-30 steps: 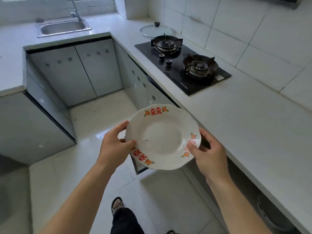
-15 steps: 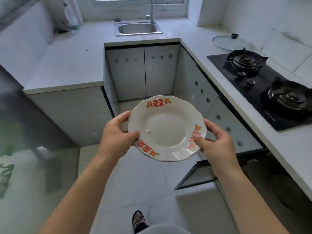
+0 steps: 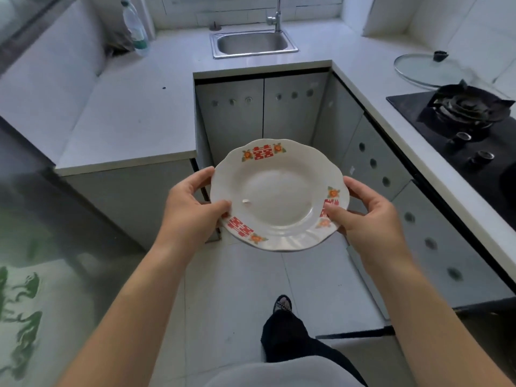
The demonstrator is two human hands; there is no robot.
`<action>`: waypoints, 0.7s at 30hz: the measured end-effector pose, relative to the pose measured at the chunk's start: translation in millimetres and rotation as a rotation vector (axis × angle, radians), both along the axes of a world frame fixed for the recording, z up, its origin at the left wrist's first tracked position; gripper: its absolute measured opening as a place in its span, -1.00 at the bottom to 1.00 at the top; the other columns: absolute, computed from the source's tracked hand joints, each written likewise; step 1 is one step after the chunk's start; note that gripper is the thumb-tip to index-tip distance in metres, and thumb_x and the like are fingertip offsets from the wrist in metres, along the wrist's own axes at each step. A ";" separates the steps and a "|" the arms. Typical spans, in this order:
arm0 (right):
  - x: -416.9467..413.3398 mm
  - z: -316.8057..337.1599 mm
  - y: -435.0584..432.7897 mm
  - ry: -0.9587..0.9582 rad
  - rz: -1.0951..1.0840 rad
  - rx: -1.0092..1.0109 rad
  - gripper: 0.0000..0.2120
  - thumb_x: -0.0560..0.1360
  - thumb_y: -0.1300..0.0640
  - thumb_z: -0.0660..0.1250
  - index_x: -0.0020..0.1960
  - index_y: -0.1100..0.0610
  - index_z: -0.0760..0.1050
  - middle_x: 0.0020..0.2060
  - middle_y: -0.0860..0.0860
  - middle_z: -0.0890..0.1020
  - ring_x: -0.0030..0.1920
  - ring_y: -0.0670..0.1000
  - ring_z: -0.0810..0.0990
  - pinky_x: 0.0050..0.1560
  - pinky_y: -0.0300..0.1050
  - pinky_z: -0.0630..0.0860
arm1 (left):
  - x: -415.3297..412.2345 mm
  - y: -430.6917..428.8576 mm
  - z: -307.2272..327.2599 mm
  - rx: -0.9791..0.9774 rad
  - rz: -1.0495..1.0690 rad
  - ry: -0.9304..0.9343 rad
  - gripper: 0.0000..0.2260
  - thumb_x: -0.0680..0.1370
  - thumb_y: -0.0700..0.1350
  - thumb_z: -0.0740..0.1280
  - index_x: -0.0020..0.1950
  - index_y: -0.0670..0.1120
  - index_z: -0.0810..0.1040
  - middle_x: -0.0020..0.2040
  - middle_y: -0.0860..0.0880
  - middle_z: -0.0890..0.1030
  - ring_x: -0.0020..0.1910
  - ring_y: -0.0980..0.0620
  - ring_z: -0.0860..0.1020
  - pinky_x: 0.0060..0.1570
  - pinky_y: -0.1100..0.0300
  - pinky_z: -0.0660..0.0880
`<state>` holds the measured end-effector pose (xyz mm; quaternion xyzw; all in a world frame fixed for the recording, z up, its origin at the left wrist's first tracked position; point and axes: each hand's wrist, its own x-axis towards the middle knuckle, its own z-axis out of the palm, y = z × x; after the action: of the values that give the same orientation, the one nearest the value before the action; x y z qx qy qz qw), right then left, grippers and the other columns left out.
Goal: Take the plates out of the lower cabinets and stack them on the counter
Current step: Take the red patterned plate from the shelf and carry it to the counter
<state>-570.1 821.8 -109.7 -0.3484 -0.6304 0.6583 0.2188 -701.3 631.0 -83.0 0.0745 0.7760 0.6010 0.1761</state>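
White plate (image 3: 279, 191), pale speck (image 3: 247, 201) inside, hands (image 3: 191, 216) (image 3: 368, 219) gripping rim

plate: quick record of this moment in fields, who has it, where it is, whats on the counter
plate: white, red and orange rim motifs, held level over the floor
left hand: grips its left rim
right hand: grips its right rim
counter: bottle far left, sink with tap at the back, glass lid and gas stove on the right
stack: none in view
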 end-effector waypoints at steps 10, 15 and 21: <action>-149.1 -11.1 142.8 0.057 -0.104 -0.038 -0.46 0.38 0.35 0.43 0.32 0.06 0.44 -0.15 -0.23 0.65 -0.18 -0.09 0.69 -0.22 -0.24 0.60 | -160.9 156.5 -5.1 -0.009 -0.070 0.028 -0.42 0.39 -0.35 0.44 0.34 0.00 0.43 -0.08 0.23 0.54 -0.27 0.13 0.65 -0.34 0.29 0.59; -210.6 3.0 222.3 0.059 -0.164 -0.010 -0.45 0.38 0.33 0.45 0.31 0.02 0.44 -0.12 -0.25 0.64 -0.16 -0.13 0.68 -0.15 -0.22 0.59 | -234.8 245.8 7.2 0.016 -0.141 0.026 -0.40 0.37 -0.38 0.44 0.34 -0.01 0.44 0.09 0.12 0.59 -0.25 0.08 0.67 -0.23 0.14 0.64; -281.1 8.9 290.6 0.073 -0.208 -0.009 -0.49 0.39 0.35 0.43 0.26 0.02 0.48 -0.21 -0.30 0.64 -0.23 -0.20 0.66 -0.29 -0.36 0.55 | -312.9 322.2 11.7 0.007 -0.172 0.007 -0.39 0.38 -0.37 0.43 0.36 0.01 0.42 0.12 0.12 0.56 -0.27 0.09 0.67 -0.25 0.17 0.63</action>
<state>-851.2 1112.5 -100.7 -0.3889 -0.5795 0.6470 0.3071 -1014.2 953.2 -71.3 0.1438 0.7653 0.5861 0.2240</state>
